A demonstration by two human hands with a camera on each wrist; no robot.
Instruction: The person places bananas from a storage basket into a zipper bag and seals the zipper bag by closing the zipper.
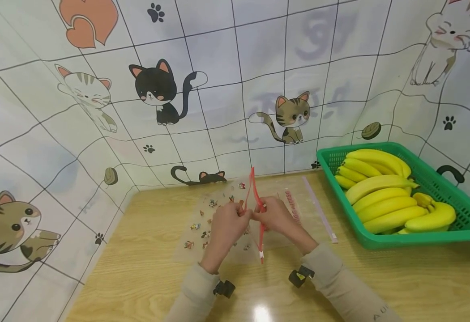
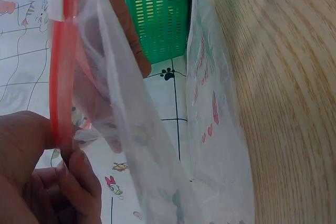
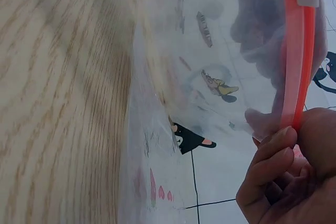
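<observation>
A clear zipper bag [image 1: 202, 232] printed with small cartoon figures is held up off the wooden table by its red zip edge [image 1: 261, 241]. My left hand [image 1: 228, 223] pinches one side of that edge between thumb and fingers. Opposite it, my right hand [image 1: 277, 214] pinches the other side, and the two red strips stand apart as a narrow gap. A white slider [image 2: 55, 7] sits at the near end of the zip. Beneath my right hand lies a second clear bag [image 1: 299, 197] with red print and a lilac zip strip [image 1: 319, 210].
To the right stands a green plastic basket [image 1: 364, 237] with several bunches of bananas [image 1: 392, 205]. Behind the wooden table [image 1: 138, 250] hangs a white cat-printed sheet [image 1: 219, 89], which also covers both sides. Each wrist carries a small black device [image 1: 224, 289].
</observation>
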